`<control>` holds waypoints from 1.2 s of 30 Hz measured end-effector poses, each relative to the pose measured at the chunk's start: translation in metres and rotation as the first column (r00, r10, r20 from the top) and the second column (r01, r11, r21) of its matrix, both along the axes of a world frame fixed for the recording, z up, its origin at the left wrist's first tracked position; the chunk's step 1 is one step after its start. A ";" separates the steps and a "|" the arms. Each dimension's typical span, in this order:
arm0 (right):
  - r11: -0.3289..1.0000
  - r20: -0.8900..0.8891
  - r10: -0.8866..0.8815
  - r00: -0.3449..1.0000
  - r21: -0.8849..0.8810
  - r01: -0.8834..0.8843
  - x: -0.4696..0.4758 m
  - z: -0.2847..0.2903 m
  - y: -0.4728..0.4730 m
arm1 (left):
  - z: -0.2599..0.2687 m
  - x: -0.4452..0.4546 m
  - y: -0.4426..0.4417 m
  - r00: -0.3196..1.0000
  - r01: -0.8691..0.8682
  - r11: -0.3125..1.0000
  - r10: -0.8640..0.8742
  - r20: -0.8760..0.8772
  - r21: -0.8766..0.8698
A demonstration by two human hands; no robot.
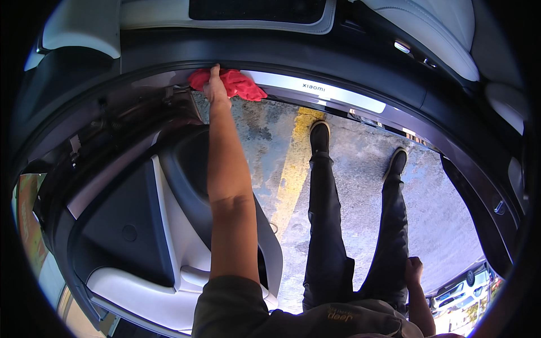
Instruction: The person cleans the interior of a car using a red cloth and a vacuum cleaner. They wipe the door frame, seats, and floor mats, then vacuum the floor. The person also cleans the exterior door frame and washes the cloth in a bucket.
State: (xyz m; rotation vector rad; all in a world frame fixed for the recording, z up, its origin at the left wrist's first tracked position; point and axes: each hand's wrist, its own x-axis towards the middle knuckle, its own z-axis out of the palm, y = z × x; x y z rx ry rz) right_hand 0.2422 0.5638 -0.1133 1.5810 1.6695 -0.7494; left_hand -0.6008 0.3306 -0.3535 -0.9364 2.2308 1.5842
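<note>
My left hand [216, 86] presses a crumpled red cloth [243, 83] onto the car's door sill, at the left end of its bright sill plate [279, 81]. The plate bears the maker's name Xiaomi. Part of the cloth bunches up on either side of my hand, and the thumb points towards the dark inner sill trim [270, 50]. My right hand [414, 270] hangs beside my right thigh, its fingers curled in with nothing visible in them.
An open car door [127, 203] with black and pale trim stands at my left. Pale seats [427, 29] lie beyond the sill. My dark shoes [320, 137] are on worn concrete [359, 169] with a yellow painted line [291, 169]. Parked vehicles [456, 291] show at lower right.
</note>
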 end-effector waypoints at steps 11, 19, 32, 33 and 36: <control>1.000 0.001 0.009 1.000 -0.010 -0.009 0.001 -0.005 0.002 | 0.007 -0.003 -0.008 0.999 0.031 0.999 -0.032 -0.041 -0.021; 1.000 0.000 0.007 1.000 0.000 -0.007 -0.002 -0.012 0.000 | 0.002 -0.045 -0.022 0.986 0.092 0.993 -0.102 0.135 0.077; 0.990 -0.030 -0.139 0.990 -0.004 0.139 0.007 -0.003 -0.009 | -0.020 0.071 -0.004 0.911 -0.272 0.954 0.298 -0.286 0.125; 0.990 -0.022 -0.139 0.990 -0.016 0.138 0.009 -0.003 -0.008 | -0.016 0.071 -0.002 0.863 -0.205 0.961 0.268 -0.429 0.187; 0.989 -0.014 -0.144 0.990 -0.024 0.143 0.009 -0.001 -0.006 | -0.008 0.043 0.021 0.873 -0.028 0.991 -0.038 -0.486 -0.130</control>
